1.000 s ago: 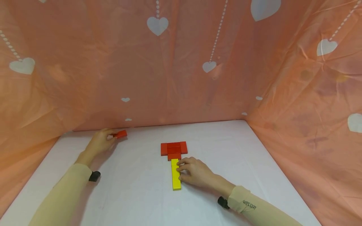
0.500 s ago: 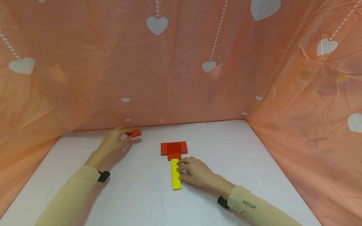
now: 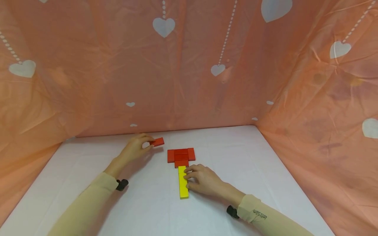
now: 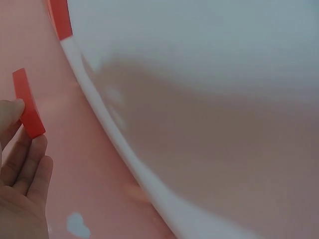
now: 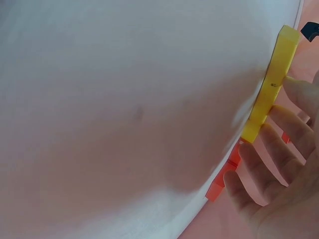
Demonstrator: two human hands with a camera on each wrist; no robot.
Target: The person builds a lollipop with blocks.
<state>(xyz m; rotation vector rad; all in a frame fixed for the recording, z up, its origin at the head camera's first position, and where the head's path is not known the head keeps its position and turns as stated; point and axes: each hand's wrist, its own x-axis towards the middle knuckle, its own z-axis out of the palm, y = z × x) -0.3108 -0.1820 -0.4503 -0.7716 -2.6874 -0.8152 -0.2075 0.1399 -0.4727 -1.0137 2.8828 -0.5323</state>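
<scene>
In the head view my left hand (image 3: 136, 148) pinches a flat red block (image 3: 157, 142) by its left end, above the back of the table. The left wrist view shows this red block (image 4: 29, 105) between thumb and fingers. Several red blocks (image 3: 181, 151) lie together mid-table. A straight yellow row of blocks (image 3: 183, 187) runs from their near side toward me. My right hand (image 3: 204, 179) rests beside the yellow row, its fingertips touching the right edge. Seen from the right wrist, the fingers (image 5: 281, 152) are spread and loosely extended along the yellow blocks (image 5: 275, 74).
A white cloth covers the table (image 3: 141, 209). Pink-orange curtains (image 3: 195, 98) with white hearts stand at the back and both sides. A black wrist camera (image 3: 122, 185) sits on the left wrist and another black camera (image 3: 232, 211) on the right.
My left hand has moved right along the back of the table with the red block, closer to the red group. The right hand and the laid blocks have stayed in place.
</scene>
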